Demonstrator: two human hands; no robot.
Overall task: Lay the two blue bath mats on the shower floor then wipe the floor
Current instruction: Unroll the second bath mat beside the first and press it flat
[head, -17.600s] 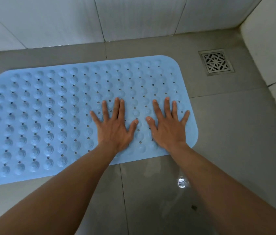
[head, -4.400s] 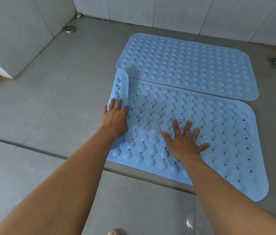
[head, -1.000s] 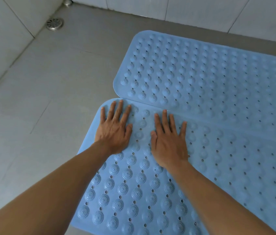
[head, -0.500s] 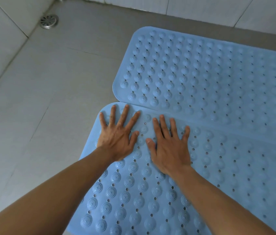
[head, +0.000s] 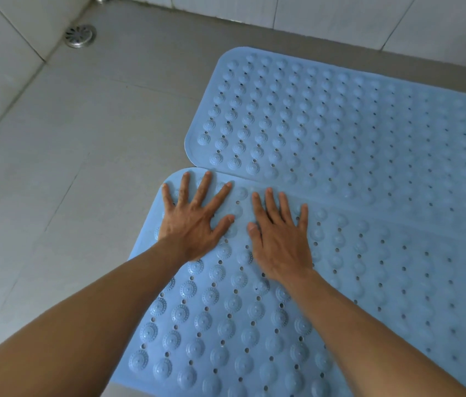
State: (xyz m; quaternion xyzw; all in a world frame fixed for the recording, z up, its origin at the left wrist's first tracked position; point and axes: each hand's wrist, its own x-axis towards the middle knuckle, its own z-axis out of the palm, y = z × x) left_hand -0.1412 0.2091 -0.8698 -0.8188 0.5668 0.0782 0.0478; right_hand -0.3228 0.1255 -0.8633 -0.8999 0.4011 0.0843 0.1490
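Two light blue bath mats with raised bumps and small holes lie flat on the grey tiled floor, long edges meeting. The far mat (head: pixel 340 124) sits toward the white wall. The near mat (head: pixel 254 325) runs toward me. My left hand (head: pixel 194 222) presses flat on the near mat's far left corner, fingers spread. Beside it, my right hand (head: pixel 280 236) also presses flat on that mat, fingers straight, just short of the seam between the mats.
A round metal floor drain (head: pixel 80 35) sits in the far left corner, below the white tiled wall (head: pixel 2 53). Bare grey floor tiles (head: pixel 68 156) spread left of the mats. White wall tiles run along the back.
Both hands stay flat on the near mat's far left corner, barely shifting over the last second. 4.4 s ago that mat's left end was curled up; now it lies flat.
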